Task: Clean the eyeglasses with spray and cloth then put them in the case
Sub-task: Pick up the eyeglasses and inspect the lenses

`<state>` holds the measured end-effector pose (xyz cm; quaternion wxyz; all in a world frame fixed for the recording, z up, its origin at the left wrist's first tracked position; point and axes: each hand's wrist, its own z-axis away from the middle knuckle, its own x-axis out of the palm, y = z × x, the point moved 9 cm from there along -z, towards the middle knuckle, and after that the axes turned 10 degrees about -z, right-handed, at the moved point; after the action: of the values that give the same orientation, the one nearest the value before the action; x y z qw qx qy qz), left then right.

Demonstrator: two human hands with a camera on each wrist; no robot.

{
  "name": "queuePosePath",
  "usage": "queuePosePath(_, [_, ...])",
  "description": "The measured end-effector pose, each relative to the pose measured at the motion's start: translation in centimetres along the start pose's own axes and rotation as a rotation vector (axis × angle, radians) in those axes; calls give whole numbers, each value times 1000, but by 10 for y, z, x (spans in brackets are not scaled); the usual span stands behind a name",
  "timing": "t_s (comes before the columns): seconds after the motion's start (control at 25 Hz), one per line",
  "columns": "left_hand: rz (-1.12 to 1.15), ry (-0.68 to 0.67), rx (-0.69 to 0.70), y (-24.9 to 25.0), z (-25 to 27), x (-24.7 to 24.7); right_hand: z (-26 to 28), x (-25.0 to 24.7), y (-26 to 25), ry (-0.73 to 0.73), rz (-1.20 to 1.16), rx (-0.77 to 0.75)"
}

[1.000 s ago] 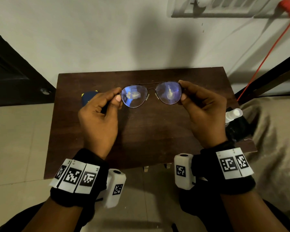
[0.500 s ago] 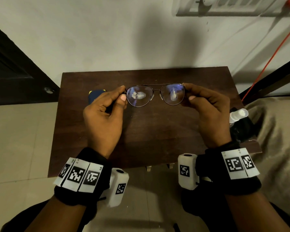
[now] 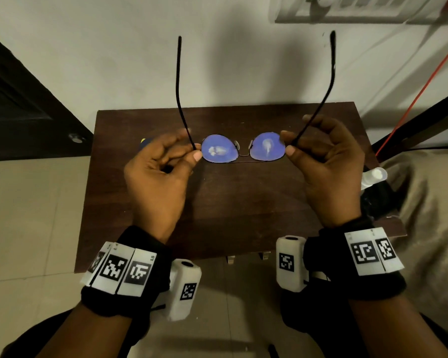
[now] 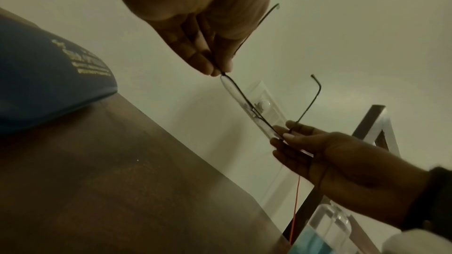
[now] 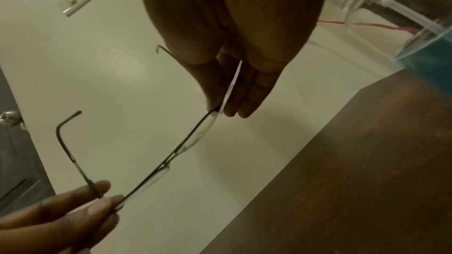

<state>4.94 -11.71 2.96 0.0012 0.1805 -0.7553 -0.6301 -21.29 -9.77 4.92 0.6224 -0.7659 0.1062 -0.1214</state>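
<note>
— Above the dark brown wooden table (image 3: 217, 215), what were the hands doing?

— Both held the thin black wire-framed eyeglasses with bluish lenses (image 3: 243, 151) off the surface. The left hand (image 3: 161, 171) pinched the frame's left end between thumb and fingertips, and the right hand (image 3: 329, 164) pinched the right end the same way. Both temple arms stood open, pointing away from the person towards the wall.

— Did the wrist cameras add anything?

— They showed the lenses edge-on, clear rather than blue, with the hooked temple tips. The left wrist view showed a blue case with gold lettering (image 4: 49, 76) lying on the table; from the head, only a sliver of it peeked out behind the left hand. The right wrist view showed a clear spray bottle with blue liquid (image 5: 415, 36) at the table's right edge.

— And the room?

— A pale wall, a dark door (image 3: 23, 99) to the left, a tiled floor, and a red cord (image 3: 424, 81) running down the wall on the right.
</note>
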Motion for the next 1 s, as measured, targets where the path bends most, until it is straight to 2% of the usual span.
queuePosePath(0.12, [-94, -1, 109, 8, 4, 0, 0, -3, -3, 39, 32, -47])
queuePosePath(0.24, [-95, 5, 128, 9, 4, -1, 2, -4, -7, 59, 73, -83])
queuePosePath(0.44, [-66, 11, 99, 8, 3, -1, 3, -3, -10, 62, 120, -119])
queuePosePath(1.0, [-31, 8, 0, -8, 1, 4, 1, -5, 0, 61, 61, -46])
